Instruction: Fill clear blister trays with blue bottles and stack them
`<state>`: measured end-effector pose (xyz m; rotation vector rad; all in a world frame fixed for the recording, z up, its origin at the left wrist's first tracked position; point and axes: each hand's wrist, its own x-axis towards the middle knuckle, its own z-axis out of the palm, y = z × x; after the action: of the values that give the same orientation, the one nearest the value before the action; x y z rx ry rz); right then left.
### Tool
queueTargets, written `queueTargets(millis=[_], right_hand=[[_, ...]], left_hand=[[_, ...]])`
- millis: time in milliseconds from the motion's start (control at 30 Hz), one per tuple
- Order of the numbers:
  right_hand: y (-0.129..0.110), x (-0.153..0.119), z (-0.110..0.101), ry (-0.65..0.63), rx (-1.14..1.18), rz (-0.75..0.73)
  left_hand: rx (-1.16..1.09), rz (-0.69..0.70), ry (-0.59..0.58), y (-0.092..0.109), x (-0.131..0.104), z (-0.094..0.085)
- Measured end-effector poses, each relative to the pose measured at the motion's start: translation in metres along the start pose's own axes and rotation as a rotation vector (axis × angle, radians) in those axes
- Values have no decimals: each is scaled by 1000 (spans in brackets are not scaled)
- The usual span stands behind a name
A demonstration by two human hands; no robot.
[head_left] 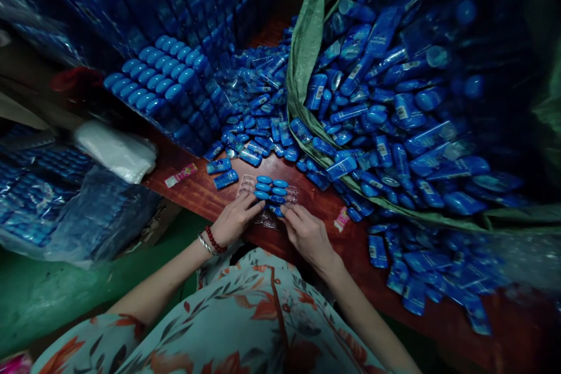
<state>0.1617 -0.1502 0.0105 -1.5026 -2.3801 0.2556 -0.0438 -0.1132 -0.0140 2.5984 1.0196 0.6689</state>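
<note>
A clear moulded plastic tray lies on the table edge before me, with several small blue bottles set in it in two columns. My right hand has its thumb and fingers closed on the right end of a blue bottle at the tray's near part. On the other side, my left hand, with a red bead bracelet and silver bangles at the wrist, bends its fingers over the tray's left part by the same row. Its fingers are drawn together, and what lies between them is hidden.
Loose blue bottles cover the table behind the tray. A big green sack full of bottles stands open at the right. Stacked packs rise at the left, near a white plastic bundle. Pink wrappers lie on the red-brown table.
</note>
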Motion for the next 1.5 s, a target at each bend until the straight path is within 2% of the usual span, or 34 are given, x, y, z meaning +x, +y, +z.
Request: queueTargets(millis=[100, 200, 300, 367, 433, 533, 567, 633, 700, 767, 867, 967, 1067, 1167, 1233, 1333, 1400, 1467, 1500], right_hand=[[-2, 9, -7, -177, -80, 12], [-15, 26, -19, -388, -175, -27], [-30, 43, -26, -512, -242, -58], [-34, 49, -27, -532, -258, -41], [-33, 48, -27, -526, -241, -28], [-25, 37, -29, -463, -218, 11], [-22, 34, -30, -423, -218, 34], [-17, 33, -35, -328, -221, 74], [-15, 44, -37, -241, -202, 73], [-17, 67, -34, -184, -163, -10], [-25, 116, -18, -171, -123, -201], [-39, 159, 8, -182, -134, -272], [-53, 183, 31, -148, -149, -308], [-61, 192, 40, -131, -142, -328], [-58, 192, 34, -141, -125, -331], [-42, 177, 4, -153, -44, -336], [-24, 153, -26, -146, 140, -321], [-5, 118, -56, -140, 388, -267], [4, 98, -68, -206, 446, -237]], left_hand=[[-8, -14, -8, 0, 1, 1], [3, -24, -42, 2, 3, 3], [-16, -48, -42, 6, 3, 3], [-53, -43, -11, 6, -1, 1], [-96, -77, 73, 3, -7, -2], [-85, -303, 287, -12, -16, -9], [-33, -387, 314, -20, -18, -11], [131, -481, 236, -35, -18, -12], [283, -477, 65, -48, -14, -11], [359, -453, -60, -53, -10, -7], [396, -500, -175, -46, -11, -3], [369, -566, -279, -31, -21, -5], [304, -621, -327, -21, -35, -12], [233, -709, -323, -20, -46, -19], [141, -717, -281, -23, -50, -26], [-52, -638, -80, -23, -52, -36], [-189, -580, 67, -15, -51, -41], [-319, -540, 137, -3, -48, -40], [-374, -520, 152, 4, -45, -37]])
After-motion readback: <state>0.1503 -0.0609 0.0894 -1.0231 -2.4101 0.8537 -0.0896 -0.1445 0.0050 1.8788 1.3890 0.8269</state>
